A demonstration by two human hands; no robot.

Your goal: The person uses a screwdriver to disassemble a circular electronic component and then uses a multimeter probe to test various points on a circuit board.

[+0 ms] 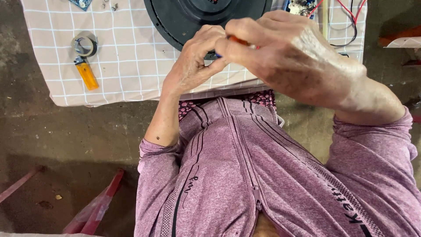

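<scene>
Head view. Left hand (195, 59): fingers curled together, tips pinching the blue end of a small tool, meeting the right hand. Right hand (285, 52): closed around an orange-handled screwdriver (240, 41), only a short stretch of handle showing between the fingers. Black round speaker (184, 17): just beyond both hands, on a checked cloth (131, 66). Orange lighter (86, 73): well to the left of the left hand, touching a tape roll (84, 45). Circuit board with red and black wires (302, 6): beyond the right hand.
</scene>
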